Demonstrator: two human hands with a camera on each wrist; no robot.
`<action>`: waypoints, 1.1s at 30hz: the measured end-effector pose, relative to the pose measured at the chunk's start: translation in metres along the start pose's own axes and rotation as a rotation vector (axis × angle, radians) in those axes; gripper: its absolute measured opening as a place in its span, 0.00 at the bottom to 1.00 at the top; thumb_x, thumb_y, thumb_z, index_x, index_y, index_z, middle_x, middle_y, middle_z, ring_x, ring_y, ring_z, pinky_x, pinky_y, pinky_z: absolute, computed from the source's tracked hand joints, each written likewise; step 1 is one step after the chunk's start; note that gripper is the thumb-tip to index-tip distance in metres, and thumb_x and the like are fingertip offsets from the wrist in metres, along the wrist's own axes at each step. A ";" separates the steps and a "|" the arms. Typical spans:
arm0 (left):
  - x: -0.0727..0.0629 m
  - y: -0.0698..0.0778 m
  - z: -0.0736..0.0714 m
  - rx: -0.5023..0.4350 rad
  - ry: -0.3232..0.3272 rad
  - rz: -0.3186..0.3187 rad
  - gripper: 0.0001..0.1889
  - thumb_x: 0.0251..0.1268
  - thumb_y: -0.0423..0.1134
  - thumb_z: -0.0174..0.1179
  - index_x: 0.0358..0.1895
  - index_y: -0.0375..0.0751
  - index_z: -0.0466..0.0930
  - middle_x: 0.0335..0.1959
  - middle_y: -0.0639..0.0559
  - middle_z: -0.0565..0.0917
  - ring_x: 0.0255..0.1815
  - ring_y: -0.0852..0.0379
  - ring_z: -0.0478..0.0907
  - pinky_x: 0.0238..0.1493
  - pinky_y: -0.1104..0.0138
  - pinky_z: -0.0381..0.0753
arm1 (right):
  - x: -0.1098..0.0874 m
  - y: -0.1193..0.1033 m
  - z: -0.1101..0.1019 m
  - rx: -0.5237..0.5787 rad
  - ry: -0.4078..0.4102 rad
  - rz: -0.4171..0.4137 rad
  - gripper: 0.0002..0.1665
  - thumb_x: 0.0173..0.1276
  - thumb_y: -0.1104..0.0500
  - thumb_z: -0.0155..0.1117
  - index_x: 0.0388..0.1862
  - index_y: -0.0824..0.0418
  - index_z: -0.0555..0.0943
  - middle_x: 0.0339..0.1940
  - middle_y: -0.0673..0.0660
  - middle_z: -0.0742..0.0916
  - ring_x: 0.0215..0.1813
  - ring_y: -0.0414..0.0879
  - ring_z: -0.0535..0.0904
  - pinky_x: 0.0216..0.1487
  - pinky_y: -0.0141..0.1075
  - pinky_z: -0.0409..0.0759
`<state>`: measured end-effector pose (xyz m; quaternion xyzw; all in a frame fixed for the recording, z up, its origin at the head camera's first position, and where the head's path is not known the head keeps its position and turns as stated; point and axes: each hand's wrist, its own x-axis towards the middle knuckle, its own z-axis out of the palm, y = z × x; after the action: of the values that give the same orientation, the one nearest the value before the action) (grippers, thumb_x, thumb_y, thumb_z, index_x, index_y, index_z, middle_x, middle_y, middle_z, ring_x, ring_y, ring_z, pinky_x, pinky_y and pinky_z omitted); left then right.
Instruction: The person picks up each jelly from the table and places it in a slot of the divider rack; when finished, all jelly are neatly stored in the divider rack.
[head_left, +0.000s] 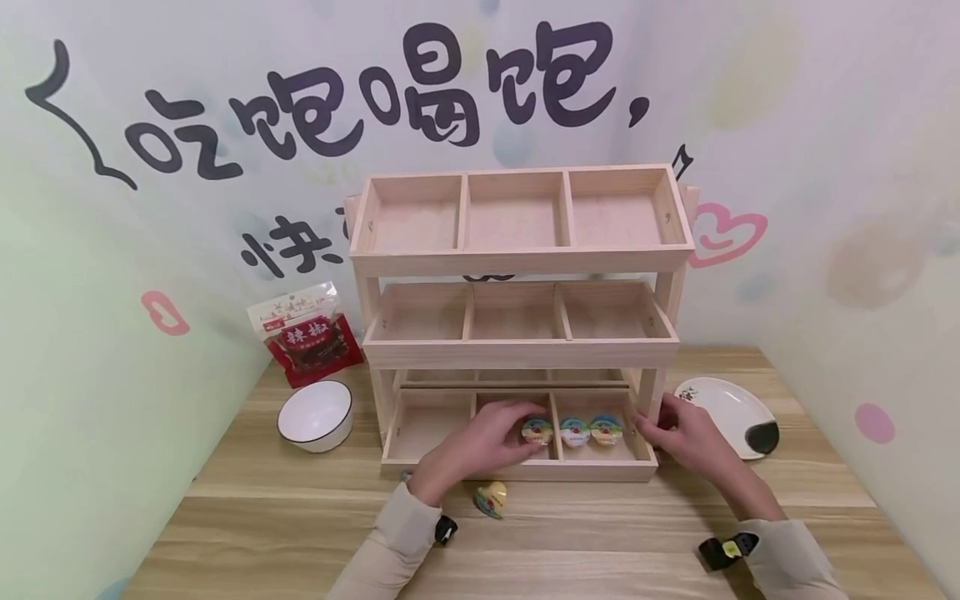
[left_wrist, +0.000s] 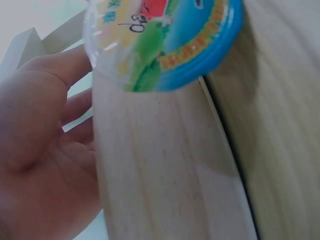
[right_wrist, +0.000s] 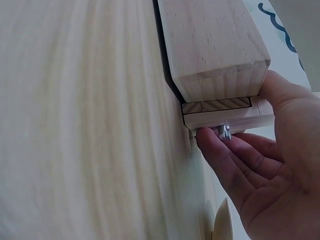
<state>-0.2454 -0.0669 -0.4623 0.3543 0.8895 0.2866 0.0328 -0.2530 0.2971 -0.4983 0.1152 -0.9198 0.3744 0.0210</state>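
A three-tier wooden shelf [head_left: 517, 357] with divided trays stands on the table. My left hand [head_left: 491, 437] reaches over the front board of the bottom tray and pinches a small jelly cup [head_left: 537, 431] between thumb and fingers in the middle compartment. In the compartment to its right sit two more jelly cups [head_left: 591, 431]. My right hand [right_wrist: 270, 165] grips the right end of the bottom tray, thumb on one side and fingertips beside a metal bolt [right_wrist: 224, 132]. A loose jelly cup [head_left: 491, 499] lies on the table below my left wrist, its printed lid large in the left wrist view.
A white bowl [head_left: 315, 415] stands left of the shelf, with a red and white food packet [head_left: 306, 333] leaning behind it. To the right lies a white plate [head_left: 723, 408] with a dark patch. Part of another small item [head_left: 406, 476] shows beside my left wrist.
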 end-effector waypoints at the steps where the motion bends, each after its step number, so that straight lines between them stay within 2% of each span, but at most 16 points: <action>1: -0.003 0.000 -0.001 -0.005 0.013 0.014 0.24 0.77 0.43 0.69 0.71 0.41 0.80 0.67 0.47 0.86 0.63 0.53 0.85 0.66 0.61 0.84 | 0.000 0.000 0.000 -0.001 0.001 0.000 0.29 0.78 0.50 0.71 0.66 0.69 0.79 0.39 0.58 0.90 0.40 0.46 0.84 0.34 0.33 0.84; 3: -0.010 -0.001 -0.003 -0.015 0.033 0.039 0.22 0.78 0.41 0.68 0.70 0.42 0.81 0.68 0.49 0.86 0.68 0.53 0.84 0.70 0.60 0.82 | 0.000 -0.001 0.000 -0.003 0.003 0.000 0.28 0.78 0.50 0.71 0.66 0.69 0.79 0.38 0.58 0.90 0.39 0.47 0.84 0.34 0.33 0.83; 6: -0.022 -0.003 -0.005 -0.078 0.064 0.094 0.19 0.78 0.37 0.67 0.67 0.43 0.83 0.66 0.51 0.87 0.68 0.52 0.83 0.71 0.59 0.82 | 0.000 -0.002 0.000 -0.004 0.001 0.001 0.28 0.78 0.51 0.71 0.65 0.69 0.79 0.38 0.58 0.89 0.39 0.47 0.83 0.34 0.33 0.83; 11: -0.042 -0.004 -0.010 -0.160 0.112 0.235 0.13 0.78 0.32 0.65 0.61 0.39 0.86 0.59 0.47 0.91 0.56 0.53 0.89 0.59 0.67 0.87 | -0.001 -0.003 0.000 -0.005 -0.006 0.007 0.29 0.79 0.50 0.70 0.67 0.69 0.78 0.39 0.58 0.89 0.39 0.47 0.82 0.33 0.33 0.83; 14: -0.053 -0.003 -0.014 -0.184 0.108 0.279 0.11 0.77 0.29 0.65 0.57 0.38 0.88 0.53 0.45 0.92 0.50 0.56 0.90 0.53 0.71 0.88 | 0.000 -0.003 0.000 -0.004 -0.007 0.014 0.30 0.79 0.50 0.70 0.68 0.69 0.78 0.40 0.58 0.89 0.39 0.47 0.82 0.33 0.34 0.83; 18: -0.069 -0.002 -0.019 -0.154 0.068 0.261 0.08 0.76 0.30 0.66 0.52 0.39 0.91 0.48 0.49 0.93 0.46 0.65 0.88 0.50 0.70 0.89 | 0.000 -0.002 0.001 -0.005 -0.005 0.006 0.29 0.79 0.50 0.69 0.67 0.69 0.78 0.39 0.58 0.89 0.39 0.46 0.82 0.33 0.33 0.83; 21: -0.080 -0.002 -0.022 -0.098 0.031 0.235 0.08 0.75 0.31 0.68 0.51 0.41 0.92 0.46 0.51 0.94 0.44 0.69 0.85 0.48 0.66 0.90 | 0.000 -0.001 0.001 -0.008 0.001 -0.004 0.28 0.79 0.50 0.70 0.65 0.69 0.79 0.39 0.58 0.89 0.39 0.45 0.82 0.34 0.33 0.83; 23: -0.085 -0.002 -0.022 -0.059 0.000 0.215 0.08 0.74 0.32 0.69 0.51 0.43 0.92 0.47 0.52 0.93 0.45 0.69 0.85 0.49 0.65 0.89 | 0.001 0.000 0.001 -0.013 0.007 -0.004 0.28 0.78 0.50 0.70 0.65 0.69 0.79 0.38 0.57 0.89 0.38 0.45 0.82 0.33 0.33 0.83; 29: -0.089 0.000 -0.018 0.041 -0.077 0.196 0.08 0.74 0.36 0.71 0.52 0.47 0.91 0.51 0.58 0.92 0.52 0.66 0.87 0.57 0.72 0.85 | 0.001 0.001 0.002 -0.022 0.009 0.009 0.29 0.79 0.48 0.70 0.66 0.68 0.79 0.39 0.57 0.89 0.39 0.46 0.82 0.33 0.33 0.83; 33: -0.088 0.003 -0.012 0.038 -0.103 0.184 0.06 0.75 0.38 0.70 0.51 0.47 0.90 0.50 0.59 0.91 0.52 0.68 0.86 0.57 0.74 0.84 | 0.000 0.003 0.002 -0.015 0.006 0.009 0.29 0.79 0.48 0.70 0.66 0.68 0.78 0.39 0.57 0.89 0.39 0.46 0.82 0.34 0.33 0.83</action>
<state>-0.1812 -0.1280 -0.4628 0.4495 0.8555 0.2531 0.0452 -0.2538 0.2977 -0.5012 0.1099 -0.9231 0.3678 0.0230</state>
